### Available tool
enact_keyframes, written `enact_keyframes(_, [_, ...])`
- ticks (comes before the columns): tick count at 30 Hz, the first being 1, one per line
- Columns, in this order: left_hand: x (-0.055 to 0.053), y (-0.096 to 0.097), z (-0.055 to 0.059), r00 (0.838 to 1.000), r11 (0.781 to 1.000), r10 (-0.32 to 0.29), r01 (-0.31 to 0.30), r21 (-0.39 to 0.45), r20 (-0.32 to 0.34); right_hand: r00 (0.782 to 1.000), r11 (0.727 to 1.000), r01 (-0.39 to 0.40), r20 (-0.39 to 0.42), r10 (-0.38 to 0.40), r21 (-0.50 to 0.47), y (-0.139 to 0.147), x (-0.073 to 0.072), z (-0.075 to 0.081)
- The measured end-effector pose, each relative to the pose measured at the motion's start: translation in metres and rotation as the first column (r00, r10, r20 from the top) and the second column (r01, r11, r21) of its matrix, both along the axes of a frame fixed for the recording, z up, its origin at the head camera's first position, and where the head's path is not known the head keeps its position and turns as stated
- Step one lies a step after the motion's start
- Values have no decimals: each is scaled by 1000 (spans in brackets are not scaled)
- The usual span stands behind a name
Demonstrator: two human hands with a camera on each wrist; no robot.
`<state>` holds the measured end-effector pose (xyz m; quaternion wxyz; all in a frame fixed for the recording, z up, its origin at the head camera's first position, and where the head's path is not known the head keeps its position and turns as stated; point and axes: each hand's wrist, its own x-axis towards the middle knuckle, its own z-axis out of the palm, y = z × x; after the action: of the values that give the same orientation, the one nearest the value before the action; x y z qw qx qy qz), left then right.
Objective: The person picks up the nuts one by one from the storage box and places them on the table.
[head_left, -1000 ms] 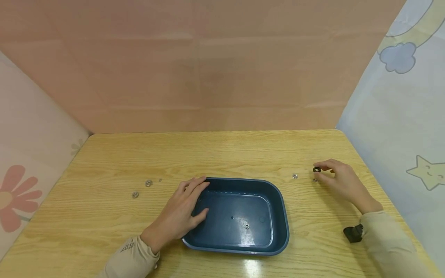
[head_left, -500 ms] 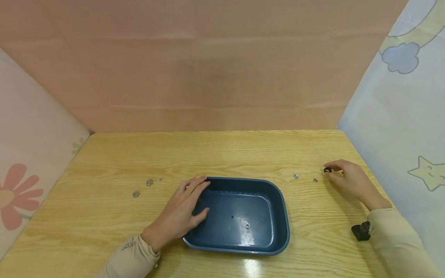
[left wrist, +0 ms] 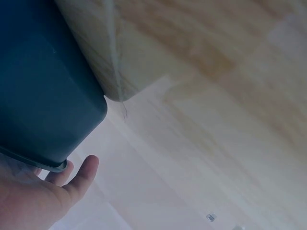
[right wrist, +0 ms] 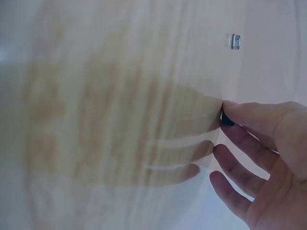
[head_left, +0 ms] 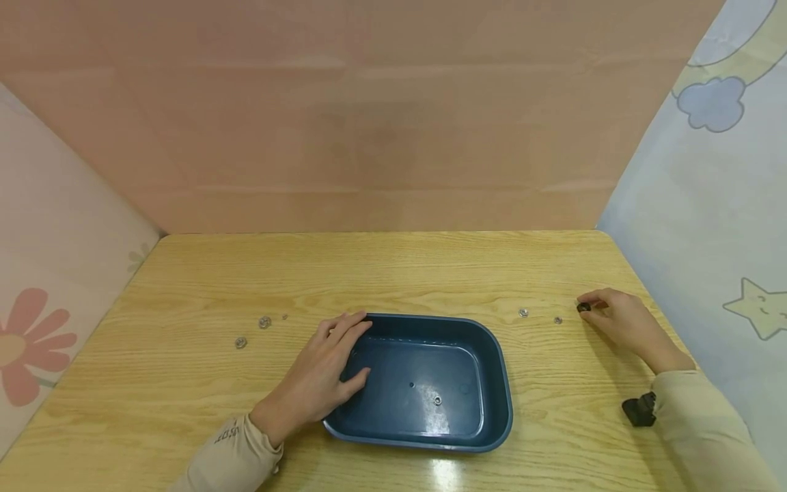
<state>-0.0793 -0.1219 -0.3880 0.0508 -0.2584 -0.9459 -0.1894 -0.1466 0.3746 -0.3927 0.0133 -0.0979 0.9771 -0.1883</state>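
My right hand [head_left: 621, 321] pinches a small black nut [head_left: 583, 307] between thumb and forefinger, low over the right side of the table. In the right wrist view the nut's dark side [right wrist: 227, 118] shows between the fingertips, while the other fingers spread below. A dark blue plastic tray [head_left: 501, 410] stands in front of me. My left hand [head_left: 316, 372] rests on its left rim, fingers loosely extended toward the far left corner and thumb over the inside. One silver nut [head_left: 437, 400] lies in the tray.
Two small metal nuts, a larger one [head_left: 523, 312] and a smaller one [head_left: 557, 320], lie between the tray and my right hand. Left of the tray are two more nuts [head_left: 264, 322] and a tiny piece [head_left: 285, 317]. Walls bound the table's back and sides.
My right hand has moved right with the black nut, away from the small silver nut, then dipped slightly toward the table. The left hand and the tray have stayed put.
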Motion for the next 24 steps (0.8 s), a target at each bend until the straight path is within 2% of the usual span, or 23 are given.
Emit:
enact_keyframes(14, [0, 1, -1, 1000, 1000, 1, -1, -7, 9, 1000, 999, -2, 3, 2, -36, 0, 6, -1])
enact_keyframes(24, [0, 0, -1, 1000, 1000, 3, -3, -3, 2, 991, 997, -61, -123, 54, -51, -18, 14, 7])
